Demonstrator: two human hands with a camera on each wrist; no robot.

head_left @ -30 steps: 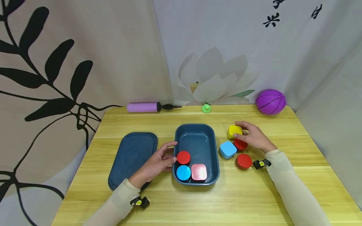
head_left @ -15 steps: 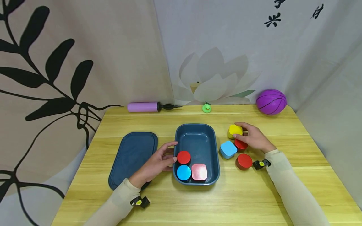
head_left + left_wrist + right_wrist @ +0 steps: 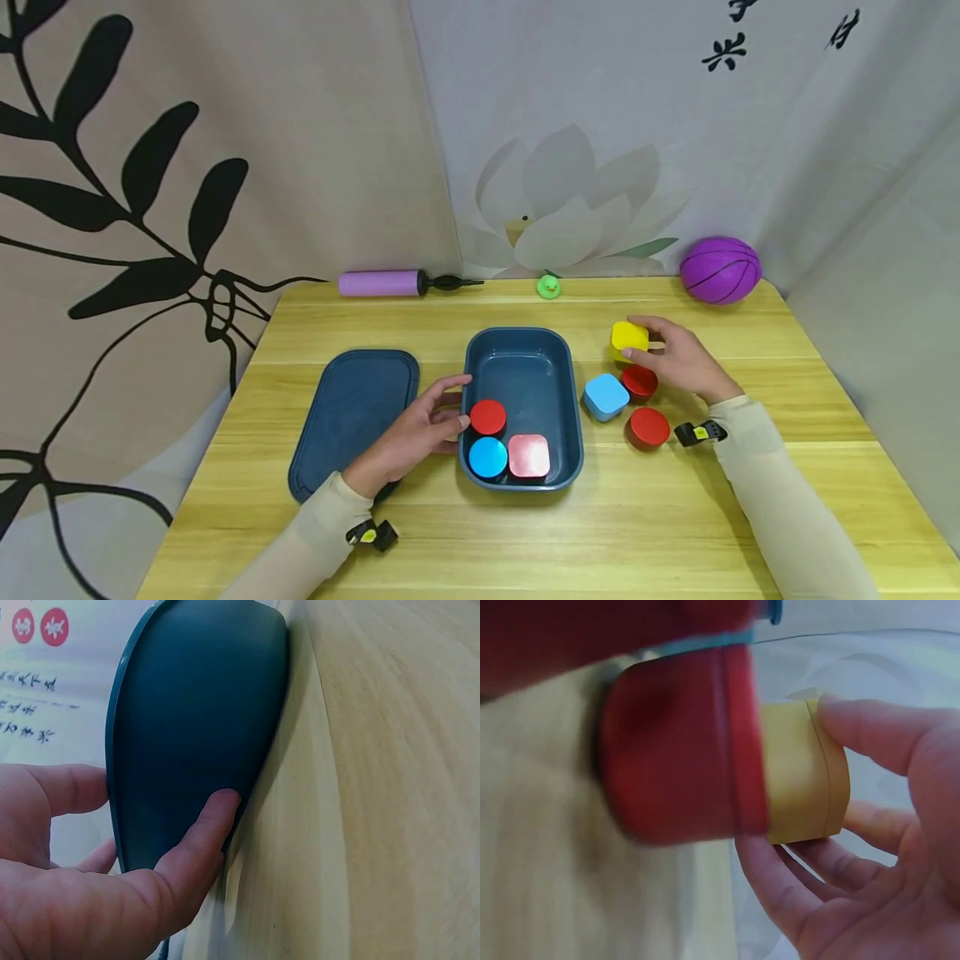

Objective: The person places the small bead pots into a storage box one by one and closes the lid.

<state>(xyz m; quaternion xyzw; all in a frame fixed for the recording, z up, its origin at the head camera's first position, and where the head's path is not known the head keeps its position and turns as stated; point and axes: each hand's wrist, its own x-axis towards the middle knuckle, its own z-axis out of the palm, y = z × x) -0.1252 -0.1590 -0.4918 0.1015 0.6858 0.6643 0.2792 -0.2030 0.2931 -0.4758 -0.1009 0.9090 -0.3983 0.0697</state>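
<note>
My right hand (image 3: 678, 358) pinches a small yellow lidded box (image 3: 628, 338) between thumb and fingers, beyond the other small containers. In the right wrist view, the yellow box (image 3: 802, 769) shows partly behind a red round container (image 3: 679, 750). A blue squarish container (image 3: 605, 397) and two red round ones, a rear one (image 3: 640, 383) and a front one (image 3: 647, 428), stand by that hand. My left hand (image 3: 416, 429) touches the left side of a dark blue rectangular tub (image 3: 536, 367); its fingers lie fairly straight on the wall (image 3: 195, 735). Inside are red round (image 3: 487, 417), blue round (image 3: 487, 457) and pink square (image 3: 528, 456) containers.
A dark blue lid (image 3: 352, 417) lies left of the tub, partly under the left forearm. Along the back edge are a purple hand pump (image 3: 382, 283), a green duck (image 3: 548, 287) and a purple ball (image 3: 721, 270). A printed curtain (image 3: 337, 142) hangs behind the table.
My right hand has raised the yellow box and shifted it slightly back and right, uncovering more of the rear red container. The left hand and tub have stayed put.
</note>
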